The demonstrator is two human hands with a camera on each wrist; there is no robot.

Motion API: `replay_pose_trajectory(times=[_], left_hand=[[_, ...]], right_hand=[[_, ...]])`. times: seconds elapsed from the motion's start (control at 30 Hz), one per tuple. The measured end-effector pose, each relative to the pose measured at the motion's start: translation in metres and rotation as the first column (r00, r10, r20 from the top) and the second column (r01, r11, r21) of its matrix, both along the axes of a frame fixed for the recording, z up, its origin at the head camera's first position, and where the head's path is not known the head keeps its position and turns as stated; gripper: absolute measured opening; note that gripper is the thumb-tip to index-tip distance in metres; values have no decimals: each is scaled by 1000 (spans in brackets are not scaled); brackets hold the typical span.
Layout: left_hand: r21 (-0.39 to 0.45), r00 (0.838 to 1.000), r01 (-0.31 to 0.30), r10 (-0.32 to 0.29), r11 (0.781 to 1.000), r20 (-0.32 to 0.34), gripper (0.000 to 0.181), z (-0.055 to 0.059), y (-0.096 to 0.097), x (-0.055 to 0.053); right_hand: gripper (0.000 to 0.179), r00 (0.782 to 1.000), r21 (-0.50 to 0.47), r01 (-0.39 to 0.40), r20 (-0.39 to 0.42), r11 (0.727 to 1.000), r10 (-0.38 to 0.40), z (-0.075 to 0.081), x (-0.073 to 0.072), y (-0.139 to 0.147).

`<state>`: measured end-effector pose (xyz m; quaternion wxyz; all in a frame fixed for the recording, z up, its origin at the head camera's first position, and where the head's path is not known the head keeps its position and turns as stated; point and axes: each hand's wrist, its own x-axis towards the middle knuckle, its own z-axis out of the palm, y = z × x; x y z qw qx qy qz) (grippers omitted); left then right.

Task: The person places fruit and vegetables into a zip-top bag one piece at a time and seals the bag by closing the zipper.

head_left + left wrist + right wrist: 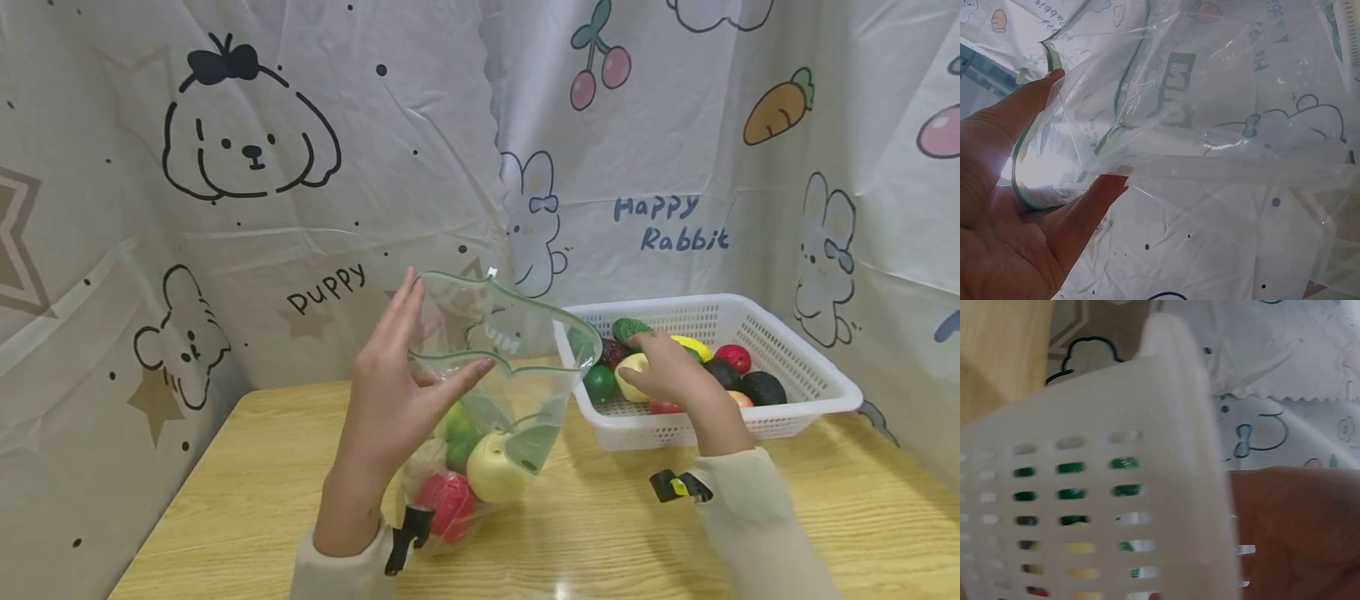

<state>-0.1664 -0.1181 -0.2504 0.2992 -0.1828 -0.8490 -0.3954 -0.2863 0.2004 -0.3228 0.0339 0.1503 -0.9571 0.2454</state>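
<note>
My left hand is at the left side of the mouth of a clear zip bag, thumb and fingers spread along its green-edged opening. In the left wrist view, the bag's rim passes between the thumb and fingers. Inside the bag are a pale yellow apple, a red fruit and green fruit. My right hand reaches into a white basket, its fingers near a bumpy dark green fruit and its thumb over another pale yellow apple. The basket wall hides most of this hand in the right wrist view.
The basket also holds a smooth green fruit, a yellow banana-like fruit, a red fruit and dark avocado-like fruits. Bag and basket stand on a wooden table. A printed white curtain encloses the back and sides.
</note>
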Motion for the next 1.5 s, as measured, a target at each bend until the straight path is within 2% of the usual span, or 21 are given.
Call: replay_pose_trajectory(times=[0.2,0.3,0.4,0.53,0.7,0.87,1.0,1.23,1.5], left_hand=[[6,1000,11,-11,1000,1,100,0,0,1],[6,1000,12,-12,1000,0,100,-1,0,1],[1,1000,13,-13,1000,4,100,-1,1,1],[-5,1000,15,-15,1000,9,100,0,2,1],[-2,1000,19,-19,1000,14,100,0,1,1],[0,1000,24,-24,1000,17,99,-1,2,0],[-2,999,28,-28,1000,16,99,-1,2,0],[4,999,40,-40,999,13,99,-2,2,-1],[-11,999,33,-33,999,3,99,-2,2,-1]], right_hand=[[73,993,151,36,107,988,-53,-25,-15,1],[77,989,180,63,118,982,-86,-37,-21,1],[75,988,178,90,106,980,-109,-41,-23,2],[68,989,152,96,95,984,-111,-42,-23,0],[63,993,128,65,87,990,-77,-42,-23,-1],[75,991,138,88,92,986,-102,-42,-22,-1],[74,986,135,123,93,983,-136,-42,-22,0],[72,989,135,86,104,987,-100,-42,-21,0],[88,977,140,113,167,984,-136,-42,-18,3]])
